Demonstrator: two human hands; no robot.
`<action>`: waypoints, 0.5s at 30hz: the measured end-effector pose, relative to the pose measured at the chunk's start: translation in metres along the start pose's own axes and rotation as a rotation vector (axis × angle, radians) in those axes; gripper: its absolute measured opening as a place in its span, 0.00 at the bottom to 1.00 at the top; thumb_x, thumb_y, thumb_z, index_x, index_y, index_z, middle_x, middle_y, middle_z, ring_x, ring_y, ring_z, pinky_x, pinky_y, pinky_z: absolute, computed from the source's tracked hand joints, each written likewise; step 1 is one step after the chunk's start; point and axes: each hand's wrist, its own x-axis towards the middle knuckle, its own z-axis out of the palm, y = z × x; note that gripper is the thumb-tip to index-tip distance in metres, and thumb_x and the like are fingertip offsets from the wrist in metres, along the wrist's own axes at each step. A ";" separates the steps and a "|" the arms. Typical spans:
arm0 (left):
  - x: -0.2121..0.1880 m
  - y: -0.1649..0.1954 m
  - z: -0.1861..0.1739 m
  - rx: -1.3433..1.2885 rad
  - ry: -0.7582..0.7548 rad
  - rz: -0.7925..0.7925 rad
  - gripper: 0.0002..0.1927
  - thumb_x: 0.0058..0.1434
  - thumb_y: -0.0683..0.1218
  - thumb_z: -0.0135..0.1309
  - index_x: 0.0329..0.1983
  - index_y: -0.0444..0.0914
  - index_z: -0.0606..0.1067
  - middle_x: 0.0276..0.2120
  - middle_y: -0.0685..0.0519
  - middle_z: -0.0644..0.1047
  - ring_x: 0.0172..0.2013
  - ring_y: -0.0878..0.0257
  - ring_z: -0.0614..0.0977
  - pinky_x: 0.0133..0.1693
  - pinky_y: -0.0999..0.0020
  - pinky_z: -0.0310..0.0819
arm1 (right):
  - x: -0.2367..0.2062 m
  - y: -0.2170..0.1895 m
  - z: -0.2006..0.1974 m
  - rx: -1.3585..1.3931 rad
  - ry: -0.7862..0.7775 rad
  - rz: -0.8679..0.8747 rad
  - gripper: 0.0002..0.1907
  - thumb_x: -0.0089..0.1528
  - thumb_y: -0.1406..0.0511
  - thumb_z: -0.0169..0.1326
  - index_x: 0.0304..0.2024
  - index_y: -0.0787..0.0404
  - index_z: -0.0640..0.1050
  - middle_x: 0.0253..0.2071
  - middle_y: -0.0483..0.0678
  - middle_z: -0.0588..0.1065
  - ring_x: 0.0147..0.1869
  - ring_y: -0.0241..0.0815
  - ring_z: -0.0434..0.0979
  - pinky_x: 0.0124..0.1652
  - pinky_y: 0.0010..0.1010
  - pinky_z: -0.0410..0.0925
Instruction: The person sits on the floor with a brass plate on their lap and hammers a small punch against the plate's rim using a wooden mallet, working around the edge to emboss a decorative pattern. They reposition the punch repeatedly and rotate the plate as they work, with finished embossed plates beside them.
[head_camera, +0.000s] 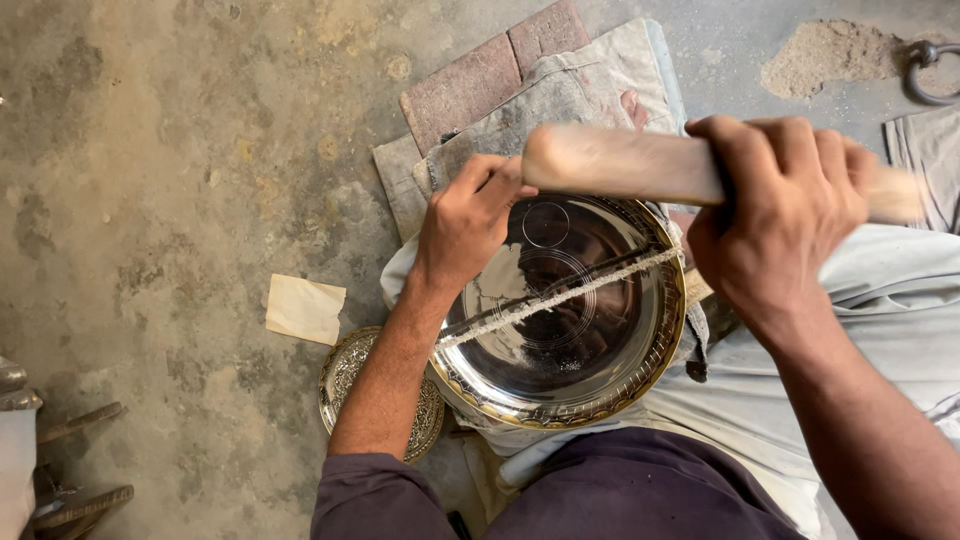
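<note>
Left hand pinching rim of shiny metal bowl. Right hand clenched around wooden mallet, above bowl's far edge.

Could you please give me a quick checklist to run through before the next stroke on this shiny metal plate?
1. Left hand steadies the plate's far rim: ok.
2. Right hand grips the wooden tool firmly: ok, fist closed around it.
3. Metal plate rests on the cloth over the lap: ok.
4. Left fingers clear of the tool's path: not ok, fingertips sit right by its end.
5. Tool's working end: cannot tell, blurred by motion.
6. Second, patterned plate out of the way on the floor: ok.
</note>
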 end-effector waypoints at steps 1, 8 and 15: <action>-0.001 0.000 0.001 -0.010 0.021 -0.028 0.14 0.68 0.40 0.60 0.55 0.43 0.74 0.44 0.55 0.76 0.40 0.62 0.86 0.37 0.66 0.85 | -0.001 0.000 0.002 0.095 0.018 0.040 0.20 0.62 0.75 0.54 0.57 0.61 0.77 0.41 0.53 0.72 0.45 0.51 0.70 0.50 0.44 0.59; -0.006 0.001 0.004 0.026 0.057 -0.106 0.12 0.67 0.46 0.62 0.51 0.41 0.75 0.41 0.55 0.77 0.35 0.59 0.85 0.33 0.63 0.82 | 0.012 -0.011 -0.002 0.179 -0.007 0.004 0.25 0.59 0.76 0.51 0.59 0.60 0.76 0.44 0.51 0.73 0.48 0.48 0.72 0.50 0.40 0.60; -0.007 0.002 0.001 0.060 0.086 -0.053 0.15 0.66 0.44 0.65 0.52 0.42 0.73 0.40 0.55 0.75 0.34 0.62 0.84 0.33 0.64 0.82 | 0.017 -0.023 -0.013 0.417 -0.023 0.175 0.24 0.56 0.76 0.56 0.55 0.61 0.72 0.41 0.52 0.75 0.43 0.47 0.76 0.43 0.41 0.70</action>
